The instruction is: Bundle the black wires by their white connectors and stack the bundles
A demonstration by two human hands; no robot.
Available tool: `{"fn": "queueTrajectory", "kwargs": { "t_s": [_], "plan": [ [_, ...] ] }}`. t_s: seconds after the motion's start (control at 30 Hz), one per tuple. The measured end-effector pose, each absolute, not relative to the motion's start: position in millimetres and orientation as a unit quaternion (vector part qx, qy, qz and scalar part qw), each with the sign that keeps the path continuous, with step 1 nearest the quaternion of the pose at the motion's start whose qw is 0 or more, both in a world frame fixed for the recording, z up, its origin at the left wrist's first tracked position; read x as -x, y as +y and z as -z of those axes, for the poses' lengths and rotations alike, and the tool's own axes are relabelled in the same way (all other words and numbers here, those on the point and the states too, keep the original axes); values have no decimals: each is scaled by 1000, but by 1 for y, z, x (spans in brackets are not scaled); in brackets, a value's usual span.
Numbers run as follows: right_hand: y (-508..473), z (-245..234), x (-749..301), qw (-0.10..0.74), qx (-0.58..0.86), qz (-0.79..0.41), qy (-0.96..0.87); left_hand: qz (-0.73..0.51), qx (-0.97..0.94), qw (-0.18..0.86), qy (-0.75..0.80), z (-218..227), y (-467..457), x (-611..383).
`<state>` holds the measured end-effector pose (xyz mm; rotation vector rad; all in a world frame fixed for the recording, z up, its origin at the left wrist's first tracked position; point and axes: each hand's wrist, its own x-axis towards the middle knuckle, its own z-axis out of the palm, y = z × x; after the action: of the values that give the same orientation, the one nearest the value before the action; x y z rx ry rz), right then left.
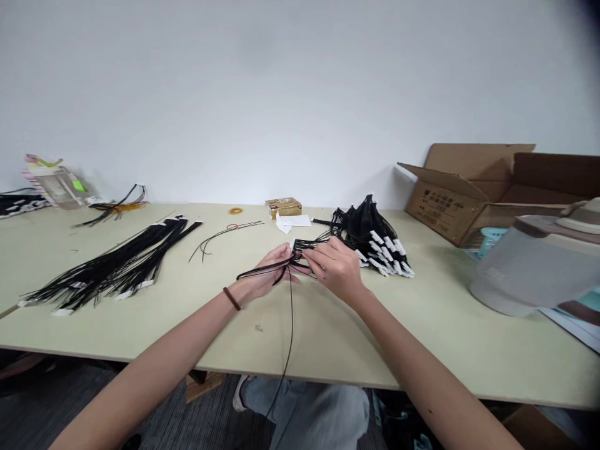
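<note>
Both my hands meet over the middle of the pale table (422, 337). My left hand (268, 271) is closed around a folded bundle of thin black wires (262, 269), and one strand hangs down past the table's front edge. My right hand (335, 265) pinches the same bundle near its white connector end (300, 245). A heap of bundled black wires with white connectors (375, 240) lies just right of my hands.
Long straight black wires (117, 265) are spread at the left. A few loose wires (220, 236), a small box (283, 207) and white paper (293, 221) lie behind. An open cardboard box (473, 187) and a grey container (529, 265) stand at the right.
</note>
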<state>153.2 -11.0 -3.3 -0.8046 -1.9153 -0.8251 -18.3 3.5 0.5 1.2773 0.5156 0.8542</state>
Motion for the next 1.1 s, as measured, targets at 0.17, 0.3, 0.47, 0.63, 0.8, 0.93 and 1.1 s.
{"fn": "queueTrajectory", "kwargs": {
  "t_s": [0.17, 0.3, 0.47, 0.63, 0.8, 0.93, 1.1],
  "plan": [
    [-12, 5, -152, 444, 319, 344, -763, -378, -582, 684, 225, 0, 2, 17],
    [-14, 3, -151, 435, 325, 335, -770, -372, -586, 683, 228, 1, 1, 17],
    [-14, 4, -150, 432, 327, 322, -777, -380, -578, 685, 228, 2, -1, 16],
    [-13, 4, -149, 415, 339, 324, -780, -409, -530, 707, 226, 6, 2, 15],
    [-16, 7, -144, 380, 303, 307, -818, -483, -427, 713, 276, 8, 13, 16],
    [-12, 17, -137, 346, 236, 177, -891, -503, -380, 710, 313, 0, 16, 18],
    [-9, 20, -132, 481, 237, -69, -841, -511, -374, 703, 324, -2, 17, 20]
  ]
}}
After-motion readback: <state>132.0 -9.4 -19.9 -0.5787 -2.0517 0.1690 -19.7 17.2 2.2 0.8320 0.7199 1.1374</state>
